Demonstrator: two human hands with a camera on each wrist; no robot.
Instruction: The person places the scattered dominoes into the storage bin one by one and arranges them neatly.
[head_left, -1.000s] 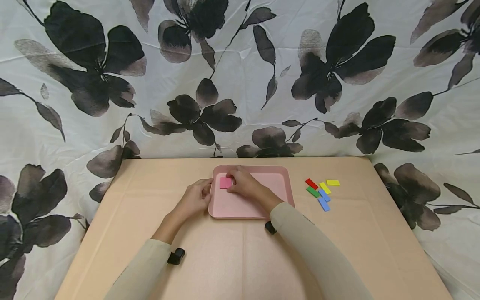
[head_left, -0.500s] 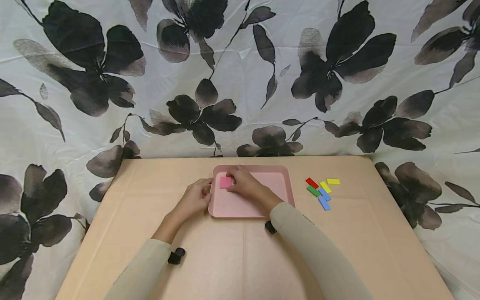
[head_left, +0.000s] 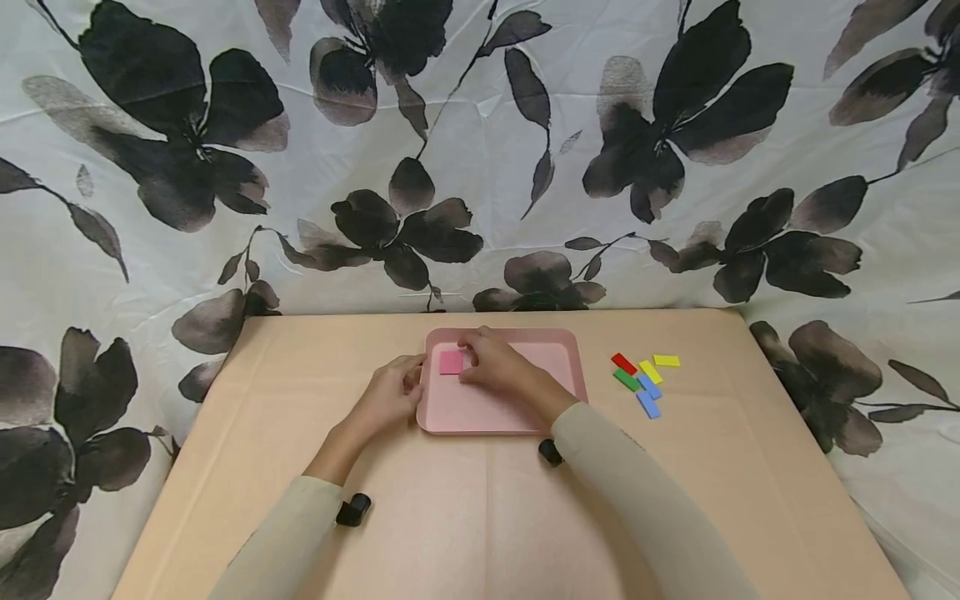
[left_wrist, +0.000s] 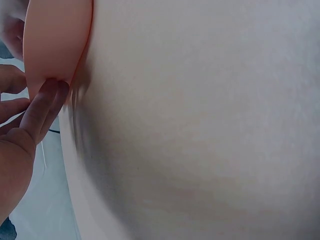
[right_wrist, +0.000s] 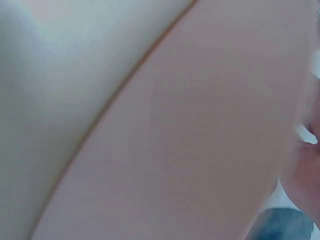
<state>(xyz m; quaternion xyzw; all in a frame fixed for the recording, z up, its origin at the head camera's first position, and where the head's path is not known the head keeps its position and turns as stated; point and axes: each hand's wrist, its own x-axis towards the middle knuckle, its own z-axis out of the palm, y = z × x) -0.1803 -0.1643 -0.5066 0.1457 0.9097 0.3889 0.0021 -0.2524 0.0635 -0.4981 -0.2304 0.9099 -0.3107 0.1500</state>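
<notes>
Head view shows your left hand [head_left: 390,390] pinching the left rim of the pink tray [head_left: 517,417], which lies near the middle of the tabletop's [head_left: 450,517] far edge. Your right hand [head_left: 501,367] is over the tray, thumb and fingers loosely curved with a gap between; whether they touch the pink square [head_left: 450,362], near the tray's far left corner, you cannot tell. Toward the tabletop's far right corner lie red [head_left: 624,364], green [head_left: 627,380], yellow [head_left: 666,361] and blue strips [head_left: 648,405].
</notes>
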